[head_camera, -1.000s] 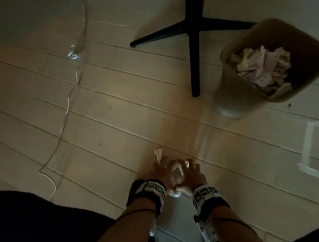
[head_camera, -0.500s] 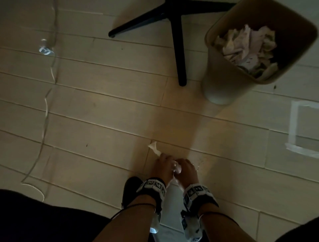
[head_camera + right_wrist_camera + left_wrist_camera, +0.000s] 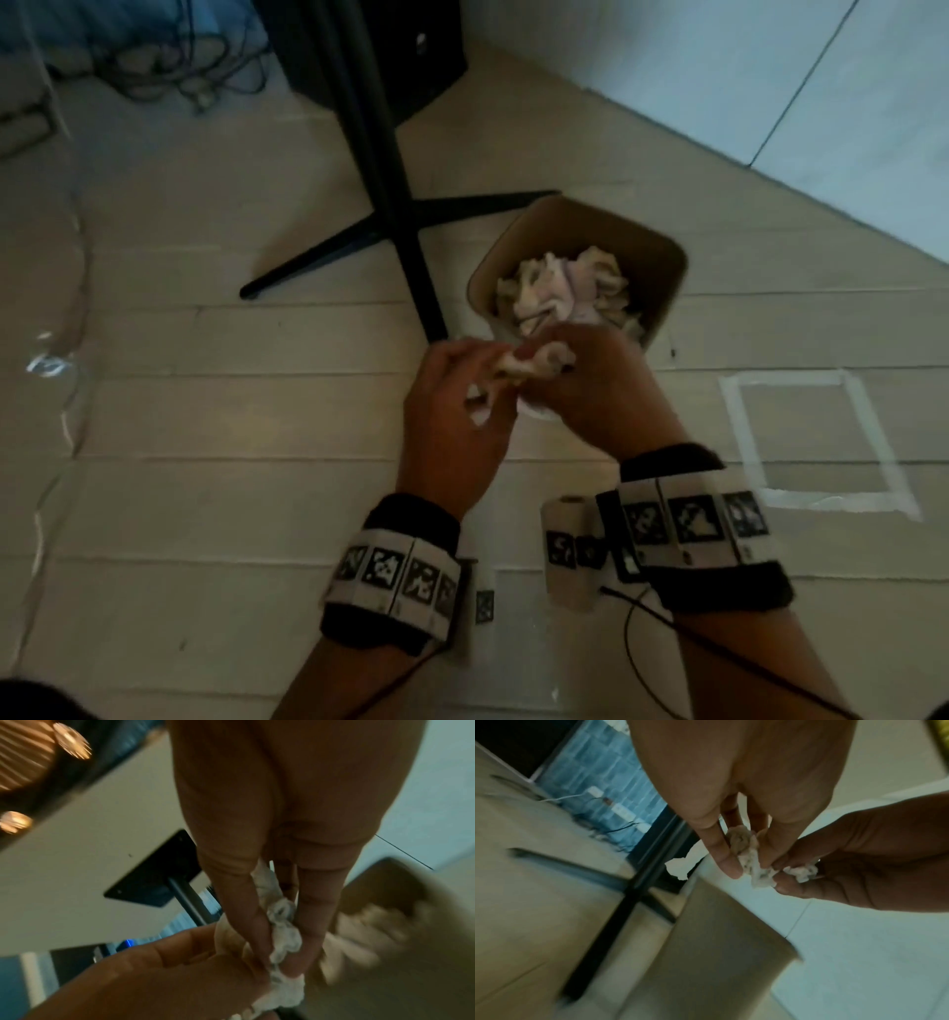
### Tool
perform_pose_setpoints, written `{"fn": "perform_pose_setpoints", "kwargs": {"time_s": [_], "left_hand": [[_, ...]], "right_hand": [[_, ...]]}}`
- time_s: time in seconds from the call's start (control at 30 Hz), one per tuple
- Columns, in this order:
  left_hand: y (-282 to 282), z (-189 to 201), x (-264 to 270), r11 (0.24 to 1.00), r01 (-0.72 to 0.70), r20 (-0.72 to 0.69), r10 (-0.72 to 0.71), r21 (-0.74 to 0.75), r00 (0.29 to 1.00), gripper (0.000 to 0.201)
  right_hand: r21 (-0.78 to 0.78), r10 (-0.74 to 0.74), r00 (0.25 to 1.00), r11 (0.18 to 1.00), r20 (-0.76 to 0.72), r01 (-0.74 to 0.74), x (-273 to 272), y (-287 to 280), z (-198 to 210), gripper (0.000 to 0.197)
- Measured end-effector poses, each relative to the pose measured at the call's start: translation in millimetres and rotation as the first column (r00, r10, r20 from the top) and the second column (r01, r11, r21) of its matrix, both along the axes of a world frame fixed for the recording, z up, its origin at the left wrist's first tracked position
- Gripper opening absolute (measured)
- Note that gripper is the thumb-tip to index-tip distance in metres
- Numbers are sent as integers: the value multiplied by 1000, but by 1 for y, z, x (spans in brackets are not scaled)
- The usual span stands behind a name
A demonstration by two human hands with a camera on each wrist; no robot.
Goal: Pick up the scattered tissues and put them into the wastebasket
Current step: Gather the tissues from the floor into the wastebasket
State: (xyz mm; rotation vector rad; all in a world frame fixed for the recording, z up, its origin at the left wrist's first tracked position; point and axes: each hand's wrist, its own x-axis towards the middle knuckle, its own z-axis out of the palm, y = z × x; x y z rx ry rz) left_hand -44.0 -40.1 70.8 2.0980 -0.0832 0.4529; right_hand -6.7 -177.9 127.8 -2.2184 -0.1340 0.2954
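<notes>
Both hands hold one crumpled white tissue (image 3: 518,366) together in the air, just in front of the near rim of the beige wastebasket (image 3: 662,257). My left hand (image 3: 462,401) pinches the tissue (image 3: 754,866) between thumb and fingers. My right hand (image 3: 580,380) grips the other end of the tissue (image 3: 282,925). The wastebasket holds a heap of crumpled tissues (image 3: 560,288). In the left wrist view the wastebasket's side wall (image 3: 718,953) stands right below the hands.
A black stand (image 3: 380,169) with spread legs rises just left of the wastebasket. A white tape square (image 3: 801,442) marks the plank floor to the right. A thin white cable (image 3: 72,329) runs along the left, and tangled cords (image 3: 169,67) lie at the back.
Both hands lifted the tissue off the floor and carried it up to the wastebasket's near rim. The view swung toward the bin, which now sits much closer.
</notes>
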Motion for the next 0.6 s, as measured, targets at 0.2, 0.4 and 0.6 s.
{"fn": "perform_pose_setpoints", "kwargs": {"time_s": [0.2, 0.4, 0.6], "left_hand": [[-37, 57, 96, 986, 123, -11, -123, 113, 992, 35], [-50, 18, 156, 768, 424, -516, -144, 479, 844, 22], [-57, -4, 167, 481, 678, -762, -30, 557, 647, 49]], "right_hand": [[-72, -168, 957, 979, 236, 189, 62, -32, 49, 21], [-427, -24, 997, 904, -71, -9, 107, -43, -20, 51], [-616, 79, 975, 764, -208, -193, 102, -28, -50, 51]]}}
